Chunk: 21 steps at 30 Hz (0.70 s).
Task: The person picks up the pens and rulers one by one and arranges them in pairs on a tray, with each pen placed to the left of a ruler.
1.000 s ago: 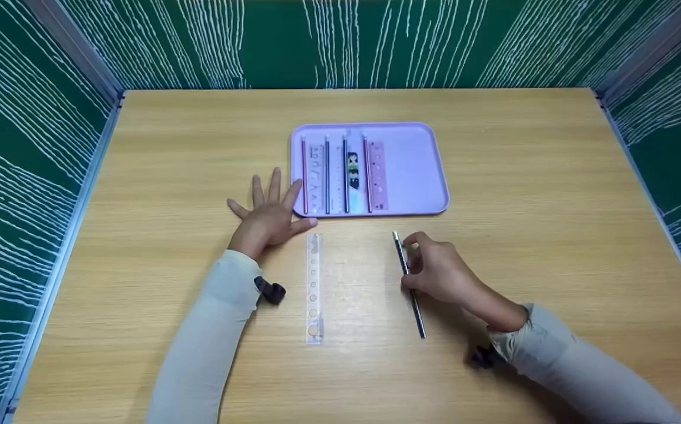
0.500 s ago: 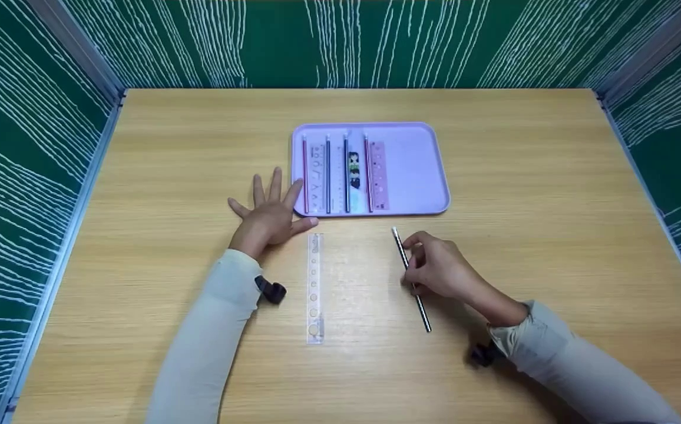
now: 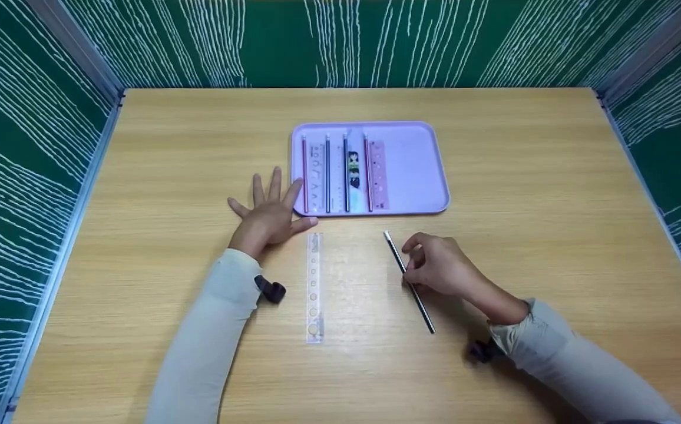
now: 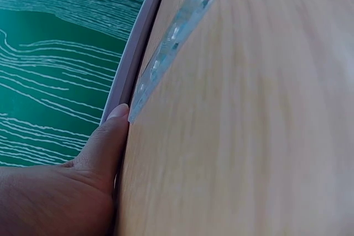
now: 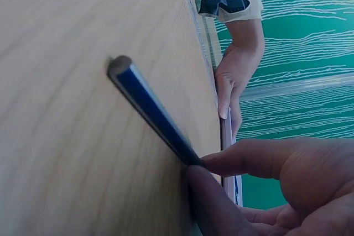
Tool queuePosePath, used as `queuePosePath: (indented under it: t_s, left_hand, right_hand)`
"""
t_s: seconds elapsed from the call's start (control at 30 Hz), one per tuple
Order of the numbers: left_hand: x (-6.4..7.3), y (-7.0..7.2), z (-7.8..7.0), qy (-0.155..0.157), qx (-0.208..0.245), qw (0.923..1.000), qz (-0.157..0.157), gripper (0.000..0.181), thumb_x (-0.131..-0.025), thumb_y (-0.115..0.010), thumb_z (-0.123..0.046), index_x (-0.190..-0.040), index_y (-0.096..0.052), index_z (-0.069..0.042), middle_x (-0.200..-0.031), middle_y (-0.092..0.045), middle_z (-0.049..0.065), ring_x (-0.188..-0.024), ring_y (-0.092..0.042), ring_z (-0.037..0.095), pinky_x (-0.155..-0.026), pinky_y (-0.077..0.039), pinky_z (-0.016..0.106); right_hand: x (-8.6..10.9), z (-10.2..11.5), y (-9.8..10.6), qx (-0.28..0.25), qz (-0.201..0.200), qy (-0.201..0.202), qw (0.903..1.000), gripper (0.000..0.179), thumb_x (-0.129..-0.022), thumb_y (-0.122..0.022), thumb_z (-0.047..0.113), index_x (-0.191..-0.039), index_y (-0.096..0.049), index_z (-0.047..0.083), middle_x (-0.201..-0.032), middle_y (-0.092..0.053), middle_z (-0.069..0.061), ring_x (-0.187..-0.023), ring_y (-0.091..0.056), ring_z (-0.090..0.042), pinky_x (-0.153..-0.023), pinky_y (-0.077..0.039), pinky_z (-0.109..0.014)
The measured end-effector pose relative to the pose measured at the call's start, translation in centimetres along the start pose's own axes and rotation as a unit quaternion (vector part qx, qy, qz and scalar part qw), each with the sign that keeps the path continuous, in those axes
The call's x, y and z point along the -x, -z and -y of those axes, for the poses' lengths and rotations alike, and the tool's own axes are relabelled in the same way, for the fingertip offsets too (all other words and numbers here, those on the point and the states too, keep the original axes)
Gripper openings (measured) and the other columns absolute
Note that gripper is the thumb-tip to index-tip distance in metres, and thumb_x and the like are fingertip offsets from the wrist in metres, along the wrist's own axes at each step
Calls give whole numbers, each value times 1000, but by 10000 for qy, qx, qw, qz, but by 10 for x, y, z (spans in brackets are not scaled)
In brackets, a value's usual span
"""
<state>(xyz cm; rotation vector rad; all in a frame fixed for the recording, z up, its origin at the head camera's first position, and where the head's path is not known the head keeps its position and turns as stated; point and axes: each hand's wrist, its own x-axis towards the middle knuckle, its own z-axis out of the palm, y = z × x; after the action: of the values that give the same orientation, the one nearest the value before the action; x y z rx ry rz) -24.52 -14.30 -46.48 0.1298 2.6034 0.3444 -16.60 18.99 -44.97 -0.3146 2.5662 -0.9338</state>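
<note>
My right hand [image 3: 437,265] pinches a dark pencil [image 3: 423,312] between thumb and fingers, low over the table right of centre. The pencil slants, its pale-tipped end toward the tray. In the right wrist view the flat unsharpened end of the pencil [image 5: 152,106] points toward the camera. My left hand [image 3: 267,221] lies with fingers spread at the near left corner of the lilac tray [image 3: 414,171], its thumb along the near rim. A clear ruler with a row of round holes [image 3: 313,288] lies on the table between both hands, close to the left thumb.
Inside the tray, red pencils [image 3: 368,174] and dark pencils [image 3: 327,176] lie upright in a row, alternating with rulers, among them a pink ruler [image 3: 379,176] and a cartoon-printed ruler [image 3: 353,171]. Green walls with white lines [image 3: 281,47] border the wooden table [image 3: 523,176].
The pencil in my right hand has turned: its pale-tipped end swung left and its near end right. The right fingers shifted slightly. My left hand, tray and clear ruler stayed put.
</note>
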Motion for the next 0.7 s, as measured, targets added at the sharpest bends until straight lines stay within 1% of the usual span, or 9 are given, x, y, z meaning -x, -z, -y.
queuePosePath:
  t_s: [0.23,0.43,0.57,0.7]
  left_hand:
    - [-1,-1,1,-22,-30,10000,-19,96,-90,-43,-81,-161,10,-46,-165,37,1,-149,37,41,-98,16,90]
    - [-1,-1,1,-14,-48,10000,-20,96,-90,-43,-82,-161,10,-46,-166,36,1,-149,36,42,-98,15,90]
    - [0,0,0,9,-90,10000,11,96,-89,-42,-83,-161,10,-46,-166,36,1,-150,36,41,-98,14,91]
    - [0,1,0,17,-105,9999,21,96,-89,-40,-84,-161,11,-46,-165,37,1,-149,36,41,-98,14,91]
  right_hand:
    - [2,3,-6,370,-223,121,9990,26,-72,-84,8,-94,-69,5,-77,-73,-1,-67,-64,-10,-64,-52,-27]
    - [2,3,-8,509,-323,147,9981,27,-69,-86,13,-89,-69,7,-76,-73,1,-68,-63,-10,-65,-51,-26]
    - [1,2,-7,390,-275,74,9988,29,-68,-88,15,-88,-69,8,-75,-71,1,-66,-60,-9,-62,-49,-24]
    - [0,0,-6,-23,-118,-102,9999,31,-69,-89,12,-90,-68,6,-76,-70,-1,-64,-60,-10,-58,-51,-23]
